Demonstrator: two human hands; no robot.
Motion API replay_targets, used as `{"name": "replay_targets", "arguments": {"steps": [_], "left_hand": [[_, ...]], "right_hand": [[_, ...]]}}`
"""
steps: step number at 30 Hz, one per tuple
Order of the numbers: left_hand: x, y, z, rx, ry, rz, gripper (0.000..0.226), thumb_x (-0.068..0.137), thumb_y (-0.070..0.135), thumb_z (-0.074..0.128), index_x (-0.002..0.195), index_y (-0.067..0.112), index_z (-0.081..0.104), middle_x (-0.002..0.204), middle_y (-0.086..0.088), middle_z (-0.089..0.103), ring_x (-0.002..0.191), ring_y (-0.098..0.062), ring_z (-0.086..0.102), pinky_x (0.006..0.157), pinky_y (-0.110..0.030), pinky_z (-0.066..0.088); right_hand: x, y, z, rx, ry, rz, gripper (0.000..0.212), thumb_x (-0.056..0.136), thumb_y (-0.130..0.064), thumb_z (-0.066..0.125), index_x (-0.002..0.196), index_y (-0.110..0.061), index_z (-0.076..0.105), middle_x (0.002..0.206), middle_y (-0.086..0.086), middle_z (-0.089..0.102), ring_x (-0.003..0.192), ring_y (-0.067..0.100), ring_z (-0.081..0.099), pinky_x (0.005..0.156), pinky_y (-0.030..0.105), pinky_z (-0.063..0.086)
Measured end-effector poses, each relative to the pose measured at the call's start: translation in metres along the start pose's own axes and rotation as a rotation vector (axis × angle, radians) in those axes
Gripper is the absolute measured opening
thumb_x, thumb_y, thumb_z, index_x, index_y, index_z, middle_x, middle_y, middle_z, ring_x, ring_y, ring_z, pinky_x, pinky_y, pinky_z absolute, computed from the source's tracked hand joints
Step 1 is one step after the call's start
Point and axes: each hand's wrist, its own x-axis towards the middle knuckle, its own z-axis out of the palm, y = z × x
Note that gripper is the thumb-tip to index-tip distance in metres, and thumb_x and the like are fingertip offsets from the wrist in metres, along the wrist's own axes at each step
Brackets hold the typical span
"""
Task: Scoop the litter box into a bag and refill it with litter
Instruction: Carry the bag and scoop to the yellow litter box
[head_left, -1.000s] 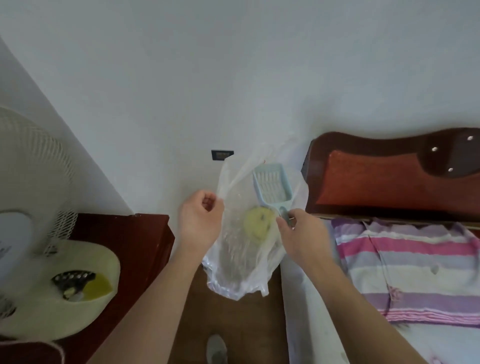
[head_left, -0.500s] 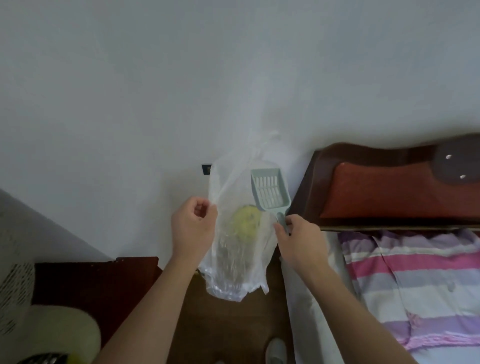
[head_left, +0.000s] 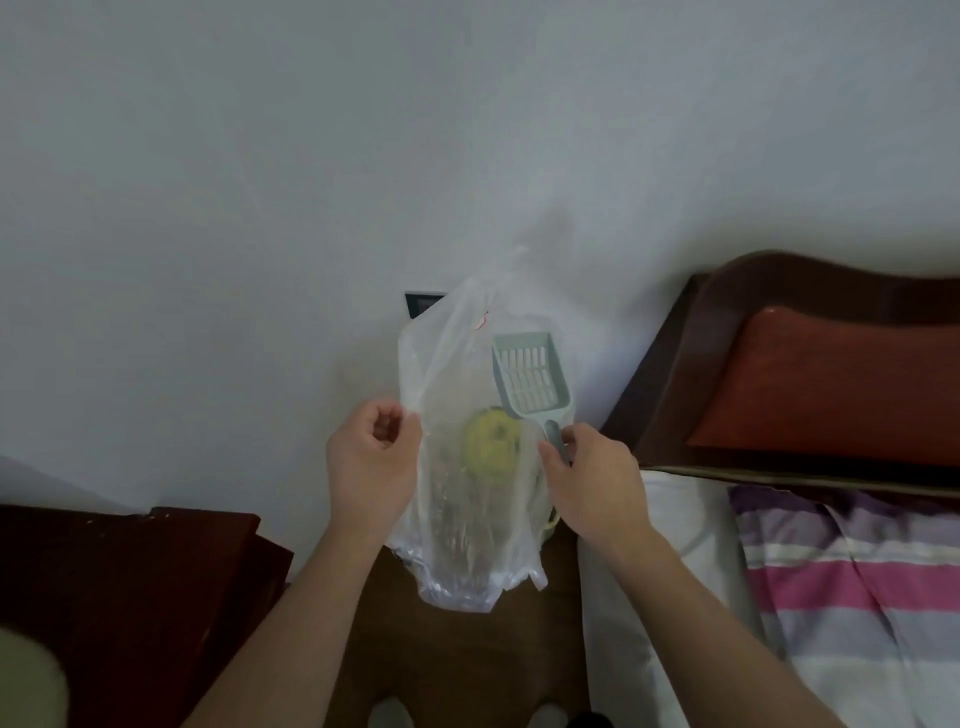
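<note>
I have the clear plastic bag (head_left: 457, 519) up in the air in front of the wall (head_left: 260, 208). It hangs over the strip of wooden floor (head_left: 467, 660) between the dark wooden cabinet (head_left: 130, 597) and the left edge of the bed (head_left: 660, 571). My left hand (head_left: 371, 462) pinches the bag's left rim between thumb and curled fingers. My right hand (head_left: 592, 478) is clenched round the handle of the pale slotted scoop (head_left: 530, 382), whose pan points up and away beside the bag's right side. I cannot tell whether those fingers also catch the right rim.

I read this as the preparation step: getting the bag's mouth open, with no scooping yet begun. The next move calls for drawing the two rims apart. Then I need to bring bag and scoop down to the litter box and leave the bag to the left hand, so the right can work the scoop freely.

The litter box is not in view, and neither is any fresh litter. A yellow-green round shape (head_left: 491, 447) shows through the film, and I cannot say whether it sits inside the bag or behind it. The bag's upper part fades into the wall, so its mouth is hard to trace. The headboard (head_left: 810, 364) and striped blanket (head_left: 857, 597) run off the right edge.
</note>
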Motion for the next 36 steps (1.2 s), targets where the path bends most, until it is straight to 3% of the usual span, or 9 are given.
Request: {"name": "replay_targets", "arguments": {"steps": [6,13,17,21,26,29,36], "left_hand": [[0.008,-0.111,0.051,-0.005,-0.004,-0.002,0.018,0.09,0.019,0.065,0.073,0.024,0.06,0.067,0.006,0.059,0.058,0.001,0.054,0.052,-0.01,0.041],[0.013,-0.255,0.113,0.028,0.014,0.012,0.017,0.087,0.02,0.067,0.072,0.025,0.061,0.067,0.007,0.062,0.059,-0.006,0.055,0.056,-0.025,0.045],[0.027,-0.32,0.137,0.027,0.008,0.042,0.016,0.087,0.018,0.066,0.072,0.022,0.061,0.067,0.003,0.061,0.059,-0.011,0.054,0.057,-0.032,0.045],[0.045,-0.378,0.156,0.046,0.011,0.088,0.016,0.086,0.019,0.066,0.072,0.023,0.061,0.069,-0.001,0.063,0.062,-0.018,0.057,0.059,-0.037,0.049],[0.064,-0.437,0.168,0.084,0.054,0.102,0.021,0.086,0.017,0.066,0.067,0.021,0.057,0.062,0.005,0.057,0.057,-0.012,0.05,0.057,-0.033,0.043],[0.067,-0.471,0.164,0.095,0.095,0.087,0.023,0.087,0.016,0.066,0.068,0.021,0.055,0.062,0.004,0.055,0.056,-0.012,0.048,0.056,-0.032,0.041],[0.054,-0.546,0.144,0.156,0.206,0.043,0.018,0.092,0.017,0.061,0.075,0.014,0.055,0.068,-0.003,0.054,0.06,-0.017,0.047,0.056,-0.032,0.04]], "right_hand": [[0.027,0.057,0.104,0.024,0.0,0.0,0.026,0.096,-0.044,0.053,0.098,-0.019,0.061,0.082,-0.006,0.065,0.072,0.011,0.061,0.064,0.031,0.053],[0.044,0.134,0.242,0.008,0.002,-0.012,0.023,0.095,-0.043,0.054,0.094,-0.021,0.061,0.072,-0.008,0.062,0.062,0.007,0.059,0.053,0.029,0.051],[0.06,0.165,0.307,-0.009,0.008,-0.037,0.022,0.096,-0.044,0.053,0.097,-0.023,0.06,0.071,-0.012,0.059,0.058,0.003,0.056,0.047,0.019,0.037],[0.082,0.19,0.364,-0.067,0.011,-0.079,0.023,0.096,-0.045,0.052,0.102,-0.023,0.059,0.072,-0.013,0.056,0.059,0.001,0.049,0.046,0.019,0.031],[0.107,0.206,0.425,-0.151,-0.022,-0.139,0.021,0.096,-0.045,0.05,0.098,-0.024,0.055,0.073,-0.011,0.054,0.061,0.004,0.05,0.046,0.022,0.035],[0.119,0.21,0.455,-0.182,-0.014,-0.203,0.024,0.095,-0.045,0.049,0.095,-0.021,0.053,0.081,-0.003,0.06,0.07,0.015,0.058,0.058,0.032,0.051],[0.149,0.224,0.522,-0.157,-0.013,-0.217,0.031,0.093,-0.045,0.052,0.099,-0.015,0.059,0.081,0.004,0.066,0.075,0.026,0.064,0.069,0.046,0.057]]}}
